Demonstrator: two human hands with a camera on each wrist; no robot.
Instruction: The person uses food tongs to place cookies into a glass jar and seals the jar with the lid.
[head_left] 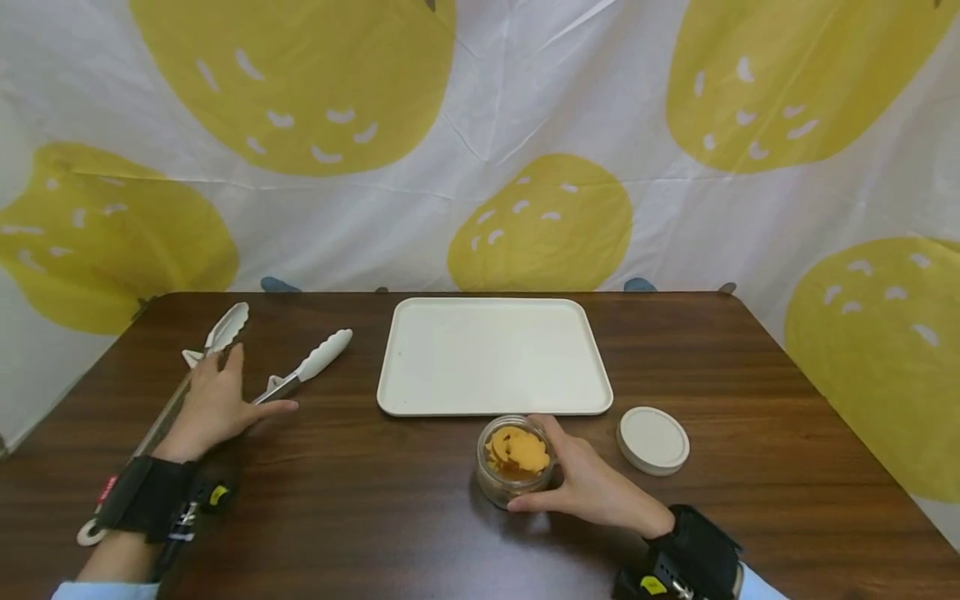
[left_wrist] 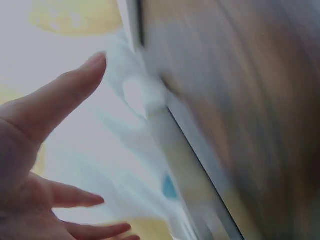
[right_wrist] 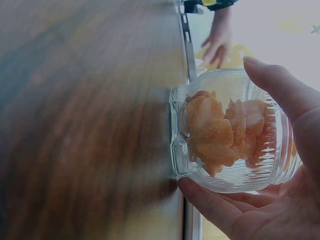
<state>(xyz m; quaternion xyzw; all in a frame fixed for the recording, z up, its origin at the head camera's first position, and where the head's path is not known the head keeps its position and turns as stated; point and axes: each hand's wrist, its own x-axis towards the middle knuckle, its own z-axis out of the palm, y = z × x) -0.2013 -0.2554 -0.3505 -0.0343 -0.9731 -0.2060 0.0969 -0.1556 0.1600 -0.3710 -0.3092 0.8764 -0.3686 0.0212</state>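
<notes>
My right hand (head_left: 588,483) grips a round glass jar (head_left: 495,485) from its right side, thumb and fingers curved about the wall. No lid is on the jar, and thin orange-yellow crisp-like pieces (right_wrist: 212,132) fill part of it. At the left, my left hand (head_left: 213,408) is spread over a large pair of tongs (head_left: 324,356) with metal arms and white scalloped tips. Its thumb (left_wrist: 82,82) and fingers stand apart in the left wrist view, where the background is blurred. The hand lies between the spread tong arms in the head view, hiding part of them.
A white rectangular tray (head_left: 495,358) lies at the back middle of the dark wooden table (head_left: 337,517), just behind the jar. To the jar's right lies a round white lid (head_left: 654,440). A white cloth (head_left: 495,100) with yellow fruit shapes hangs behind the table.
</notes>
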